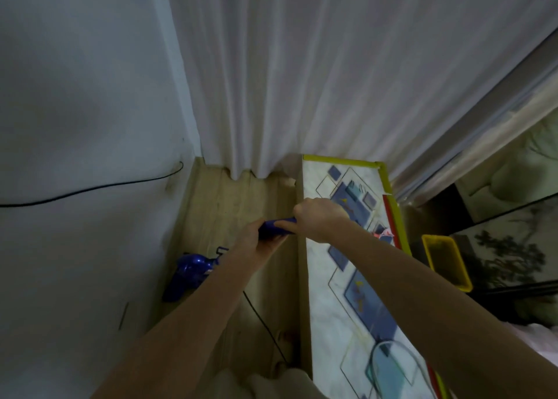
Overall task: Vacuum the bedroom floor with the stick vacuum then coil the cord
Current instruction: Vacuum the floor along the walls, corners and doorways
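the blue handle (276, 228) of the stick vacuum is held by both hands, one stacked next to the other. the left hand (256, 238) is wrapped under and around the nearer part of the handle, fingers curled about it; the right hand (320, 217) is clenched in a fist over the far end, so the grip is closed on both sides. this two-handed hold is judged to be for steering — the strip of wooden floor (229, 205) is narrow, hemmed between the pale wall (90, 111) and the side of a long counter (356, 278) covered with a patterned cloth, and a firm hold lets the tool be pushed straight toward the corner.

the vacuum's blue body (188, 270) sits low by the wall, below the left forearm; its head is not seen. a thin black cord (265, 329) trails across the floor behind it, and another black wire (90, 190) runs along the wall — whether the two are one cable cannot be told. white curtains (302, 81) hang to the floor ahead, their hems likely to be caught if the nozzle is driven in too far. a yellow bin (447, 262) stands beyond the counter. vacuuming is judged to be under way; the cord is not yet coiled.
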The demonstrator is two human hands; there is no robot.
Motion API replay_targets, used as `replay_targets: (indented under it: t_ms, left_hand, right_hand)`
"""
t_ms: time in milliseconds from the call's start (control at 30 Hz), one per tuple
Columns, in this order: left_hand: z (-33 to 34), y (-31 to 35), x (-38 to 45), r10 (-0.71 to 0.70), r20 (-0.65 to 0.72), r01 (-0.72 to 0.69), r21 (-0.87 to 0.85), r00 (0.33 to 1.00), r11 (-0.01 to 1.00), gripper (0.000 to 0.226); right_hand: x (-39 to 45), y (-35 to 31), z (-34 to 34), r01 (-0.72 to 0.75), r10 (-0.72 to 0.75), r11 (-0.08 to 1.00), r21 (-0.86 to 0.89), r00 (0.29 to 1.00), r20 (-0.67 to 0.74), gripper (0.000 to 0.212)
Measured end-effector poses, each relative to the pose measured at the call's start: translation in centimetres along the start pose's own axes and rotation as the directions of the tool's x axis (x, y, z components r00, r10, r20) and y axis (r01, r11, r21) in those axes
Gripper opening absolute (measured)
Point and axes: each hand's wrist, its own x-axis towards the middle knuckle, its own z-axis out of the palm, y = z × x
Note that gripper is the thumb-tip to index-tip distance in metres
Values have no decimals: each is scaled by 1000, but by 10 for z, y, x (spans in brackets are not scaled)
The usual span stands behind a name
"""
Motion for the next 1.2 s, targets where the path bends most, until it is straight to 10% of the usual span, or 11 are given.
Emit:
replay_targets:
  t_ms: [567, 1200]
  left_hand:
    - [55, 15, 60, 143, -214, -173, -128, 966, 977, 6]
    - [55, 18, 35, 97, -116, -101, -27, 988, 995, 12]
  right_hand:
    - [85, 58, -13, 271, -271, 963, -15, 962, -18, 62]
    - [55, 45, -24, 149, -148, 989, 5, 988, -47, 63]
